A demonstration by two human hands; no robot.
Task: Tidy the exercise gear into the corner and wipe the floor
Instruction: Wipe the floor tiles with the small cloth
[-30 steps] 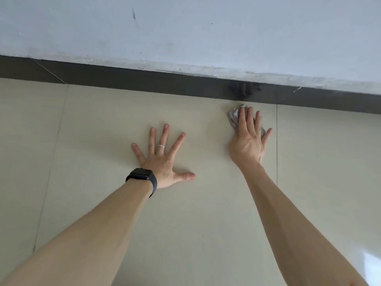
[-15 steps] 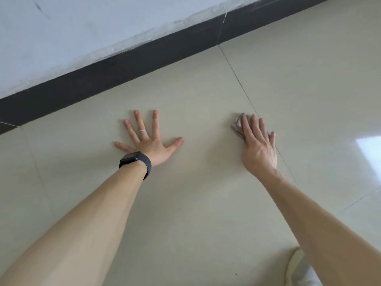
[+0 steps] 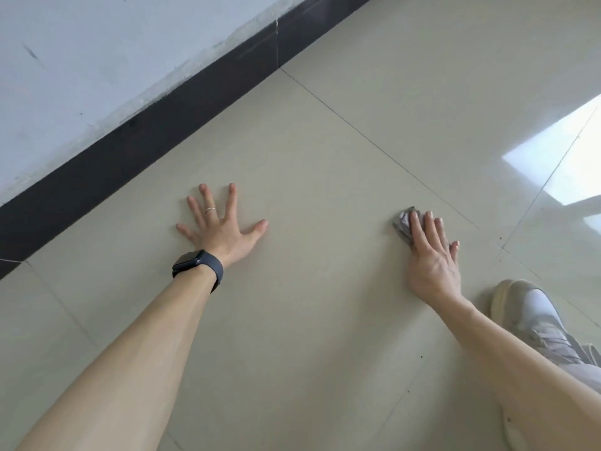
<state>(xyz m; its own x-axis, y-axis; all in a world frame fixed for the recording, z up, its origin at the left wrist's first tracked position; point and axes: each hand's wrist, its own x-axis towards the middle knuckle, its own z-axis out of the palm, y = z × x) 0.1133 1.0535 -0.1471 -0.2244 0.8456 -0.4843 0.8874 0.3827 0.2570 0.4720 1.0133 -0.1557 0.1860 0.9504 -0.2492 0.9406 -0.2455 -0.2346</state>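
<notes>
1. Head view down onto beige tiled floor (image 3: 309,320).
2. Open left hand (image 3: 224,232), palm flat on floor, fingers splayed toward skirting (image 3: 162,138); ring (image 3: 210,209) on one finger, dark watch (image 3: 195,263) at wrist.
3. Open right hand (image 3: 434,265) too, straight fingers pressing cloth (image 3: 403,224) against floor.
4. Cloth grey, crumpled, mostly under fingertips, poking out at their left, near a tile joint (image 3: 422,183), well apart from left hand.
5. Black skirting along floor's far edge, below pale wall (image 3: 97,60).
6. Pale shoe (image 3: 533,317) on floor, just right of right wrist.
7. Bright glare (image 3: 569,157) on floor near right edge.
8. Few dark specks (image 3: 421,356) on floor near shoe.
</notes>
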